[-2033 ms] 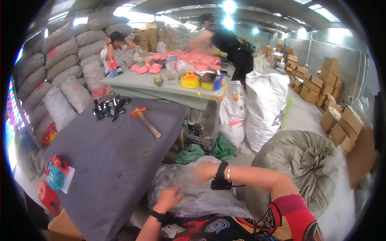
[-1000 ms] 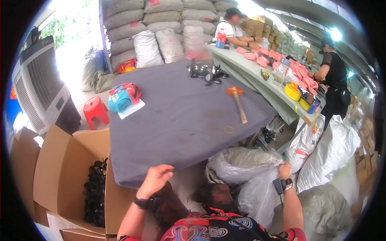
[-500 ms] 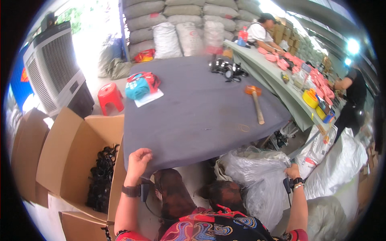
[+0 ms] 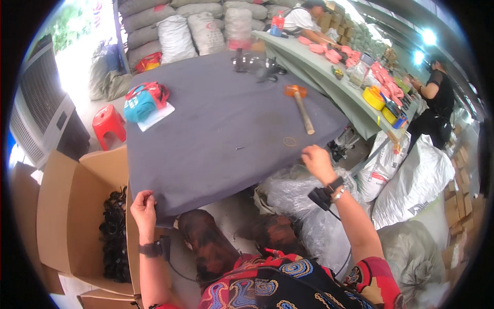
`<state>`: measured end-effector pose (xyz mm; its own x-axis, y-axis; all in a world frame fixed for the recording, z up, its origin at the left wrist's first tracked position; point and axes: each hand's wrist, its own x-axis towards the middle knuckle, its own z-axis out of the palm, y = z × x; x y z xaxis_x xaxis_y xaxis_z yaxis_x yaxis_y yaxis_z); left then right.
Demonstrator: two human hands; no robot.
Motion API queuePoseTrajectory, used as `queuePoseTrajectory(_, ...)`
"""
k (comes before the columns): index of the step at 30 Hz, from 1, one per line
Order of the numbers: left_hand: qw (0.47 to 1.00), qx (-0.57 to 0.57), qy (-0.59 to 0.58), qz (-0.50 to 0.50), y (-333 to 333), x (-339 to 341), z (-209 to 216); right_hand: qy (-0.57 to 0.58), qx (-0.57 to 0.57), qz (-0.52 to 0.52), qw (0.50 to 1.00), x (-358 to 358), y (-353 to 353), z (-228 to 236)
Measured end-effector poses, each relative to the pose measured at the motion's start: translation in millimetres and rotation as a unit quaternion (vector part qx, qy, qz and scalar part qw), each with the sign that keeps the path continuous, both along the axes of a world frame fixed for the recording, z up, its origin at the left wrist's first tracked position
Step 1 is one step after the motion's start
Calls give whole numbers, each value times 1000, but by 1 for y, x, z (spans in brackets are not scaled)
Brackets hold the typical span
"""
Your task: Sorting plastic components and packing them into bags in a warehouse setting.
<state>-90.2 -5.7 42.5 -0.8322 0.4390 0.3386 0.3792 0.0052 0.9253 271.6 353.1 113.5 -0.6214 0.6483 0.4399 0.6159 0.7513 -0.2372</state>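
Note:
A dark grey cloth-covered table [image 4: 216,134] stands before me. At its near left corner is my left hand [image 4: 143,208], fingers curled in, with nothing visible in them. My right hand [image 4: 318,162] is at the table's near right edge, fingers loosely stretched and apart, nothing seen in it. A mallet [image 4: 303,110] with an orange head and wooden handle lies beyond it. Close to that hand are a yellowish rubber band [image 4: 290,141] and a tiny thin piece [image 4: 240,148] on the cloth. Clear plastic sheeting [image 4: 293,190] bunches below the right forearm.
Left of me, an open cardboard box [image 4: 56,221] holds black parts [image 4: 116,232]. A teal and red cloth bundle [image 4: 141,103], black items [image 4: 260,67], a red stool [image 4: 109,126], white sacks [image 4: 411,185] and a side bench [image 4: 309,62] surround me. Two people work at the bench.
My right hand has come up from the plastic sheeting to the table's edge. My left hand remains near the corner. The whole view has shifted, so the table appears further left.

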Motion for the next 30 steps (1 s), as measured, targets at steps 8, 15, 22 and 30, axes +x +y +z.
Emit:
queuePoseTrajectory(8, 989, -93, -82, -86, 8, -25, 68, 90, -15, 11, 996, -57, 7, -19)
queuePoseTrajectory(15, 993, -109, -43, 17, 53, -124, 118, 121, -34, -4, 992, -106, -4, -48)
queuePoseTrajectory(22, 956, -257, 2, 138, 124, -217, 84, 97, 27, -117, 988, -135, -6, -61)
queuePoseTrajectory(30, 905, -380, 114, 156, 187, -289, 3, 11, -2, -116, 993, -132, -15, -36)
